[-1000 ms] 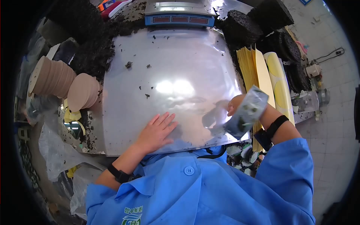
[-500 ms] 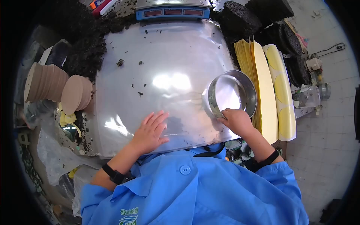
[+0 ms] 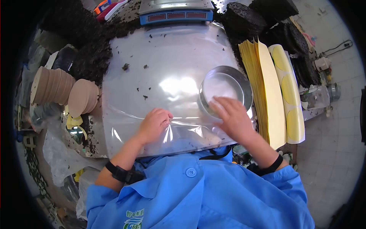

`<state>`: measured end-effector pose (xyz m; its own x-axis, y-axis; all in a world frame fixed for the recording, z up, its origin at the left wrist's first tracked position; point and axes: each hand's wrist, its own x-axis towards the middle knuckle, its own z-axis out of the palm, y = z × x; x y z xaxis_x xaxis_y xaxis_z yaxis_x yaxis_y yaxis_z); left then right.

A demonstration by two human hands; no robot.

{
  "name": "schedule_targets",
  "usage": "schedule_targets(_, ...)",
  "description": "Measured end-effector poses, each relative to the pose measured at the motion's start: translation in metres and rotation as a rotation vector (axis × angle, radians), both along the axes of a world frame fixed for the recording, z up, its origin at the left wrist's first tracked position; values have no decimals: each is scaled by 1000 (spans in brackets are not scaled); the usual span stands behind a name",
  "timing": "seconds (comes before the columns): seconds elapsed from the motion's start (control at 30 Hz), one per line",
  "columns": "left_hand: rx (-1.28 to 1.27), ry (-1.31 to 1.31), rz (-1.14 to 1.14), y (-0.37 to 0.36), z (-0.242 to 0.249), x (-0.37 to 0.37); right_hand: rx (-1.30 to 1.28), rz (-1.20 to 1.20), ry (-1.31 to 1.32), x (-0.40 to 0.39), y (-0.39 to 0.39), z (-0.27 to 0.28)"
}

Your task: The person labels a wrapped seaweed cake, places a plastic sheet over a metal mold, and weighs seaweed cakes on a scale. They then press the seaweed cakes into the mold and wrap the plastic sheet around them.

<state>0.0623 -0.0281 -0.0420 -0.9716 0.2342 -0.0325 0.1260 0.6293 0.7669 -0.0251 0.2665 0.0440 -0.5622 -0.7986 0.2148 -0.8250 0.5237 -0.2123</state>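
Pinching clear film (image 3: 167, 76), left fingers (image 3: 162, 114) curl; right fingers (image 3: 221, 105) spread across ring (image 3: 225, 91).

Green logo print on blue coat (image 3: 135, 218), characters unreadable, scale (image 3: 176, 16) display unreadable

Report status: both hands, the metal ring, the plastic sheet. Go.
Left hand pinching clear plastic sheet. Right hand open, at near rim of metal ring. Ring flat on sheet. Dark crumbs scattered, none between hands.
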Motion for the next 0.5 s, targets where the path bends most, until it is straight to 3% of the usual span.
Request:
schedule_targets(0.07, 6, -44, -64, -8, 5, -15, -14, 213, -16, 28, -19, 11)
schedule_targets(0.17, 11, -114, -186, -19, 5, -23, 130, 161, 37, 32, -21, -15)
schedule_targets(0.23, 35, -128, -218, -16, 16, -26, 100, 168, 44, 23, -17, -4)
schedule_targets(0.33, -141, -147, -176, -3, 78, 3, 123, 84, -74, 24, -16, -4)
schedule_targets(0.4, -551, 192, -139, 6, 109, 34, 77, 56, -227, 26, -19, -17)
schedule_targets(0.43, -547, 185, -132, 6, 105, 41, 83, 65, -232, 26, -21, -28)
schedule_targets(0.5, -735, -232, -328, 3, 97, 53, 160, 142, -364, 23, -28, -53)
